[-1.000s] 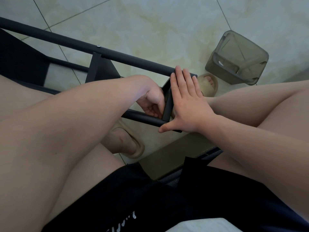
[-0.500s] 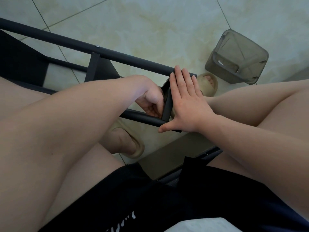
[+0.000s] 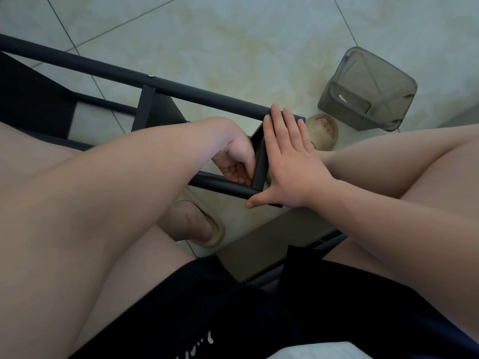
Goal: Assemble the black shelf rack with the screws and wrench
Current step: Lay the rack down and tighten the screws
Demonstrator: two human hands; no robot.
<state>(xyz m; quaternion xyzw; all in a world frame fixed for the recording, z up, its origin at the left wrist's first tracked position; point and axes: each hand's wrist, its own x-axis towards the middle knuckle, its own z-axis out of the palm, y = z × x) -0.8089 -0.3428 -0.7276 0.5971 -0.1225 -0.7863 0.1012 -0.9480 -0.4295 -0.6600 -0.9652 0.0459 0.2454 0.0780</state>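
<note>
- The black shelf rack (image 3: 202, 95) lies on its side on the tiled floor (image 3: 233, 35), running from the upper left of the frame down to the centre, between the knees of a seated person.
- 2 round tubes of the rack show: an upper tube with a small screw head (image 3: 150, 75) on it, and a lower tube (image 3: 220, 185) that passes under the left forearm.
- A flat end panel (image 3: 260, 164) joins the 2 tubes at the centre of the frame, and both hands meet there.
- The right hand (image 3: 290, 167) is spread flat, fingers straight and together, pressing against the right face of the end panel; its fingertips reach the end of the upper tube and its thumb points along the end of the lower tube.
- The left hand (image 3: 234, 161) sits on the left side of the same panel, just above the lower tube, fingers curled toward the panel; I cannot tell whether they hold anything.
- A grey translucent container (image 3: 368, 92) lies tipped on the floor at the upper right, well apart from the hands.
- 2 beige slippers are worn: 1 (image 3: 324, 130) just beyond the right hand, 1 (image 3: 207, 229) below the lower tube.
</note>
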